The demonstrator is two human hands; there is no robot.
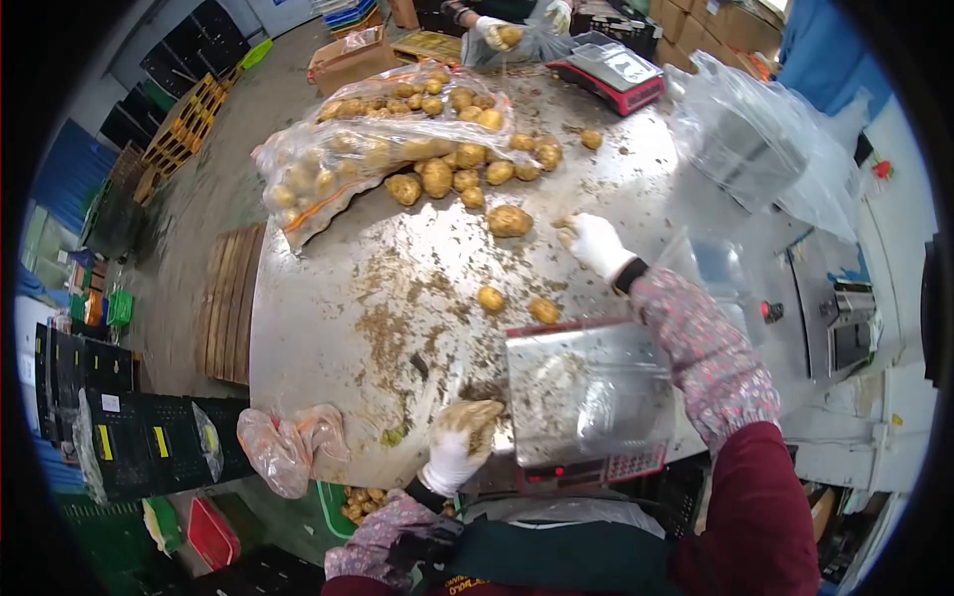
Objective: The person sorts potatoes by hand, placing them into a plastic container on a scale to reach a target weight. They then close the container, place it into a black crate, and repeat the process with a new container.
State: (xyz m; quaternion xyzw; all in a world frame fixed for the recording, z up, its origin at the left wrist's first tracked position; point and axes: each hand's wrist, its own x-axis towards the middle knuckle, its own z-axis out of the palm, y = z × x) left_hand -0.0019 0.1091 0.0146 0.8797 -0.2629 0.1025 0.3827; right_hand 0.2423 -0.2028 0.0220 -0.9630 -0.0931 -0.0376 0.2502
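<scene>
My right hand (pixel 596 246), in a white glove with soiled fingertips, is stretched out over the metal table, just right of a large potato (pixel 510 221). Its fingers look extended, and nothing shows in them. My left hand (pixel 462 442), its glove brown with dirt at the fingers, is low by the table's near edge, beside the scale (pixel 586 397). Those fingers appear spread and hold nothing visible. Two small potatoes (pixel 491 298) lie between the hands, behind the scale. Farther back, more potatoes (pixel 437 177) spill from a clear plastic bag (pixel 343 149).
Dirt covers much of the metal table (pixel 308 328). A crumpled plastic bag (pixel 293 447) hangs at its near left corner. Clear bags (pixel 740 139) lie at the right. Across the table, a co-worker's gloved hand (pixel 494 34) holds a potato near a second scale (pixel 608 74).
</scene>
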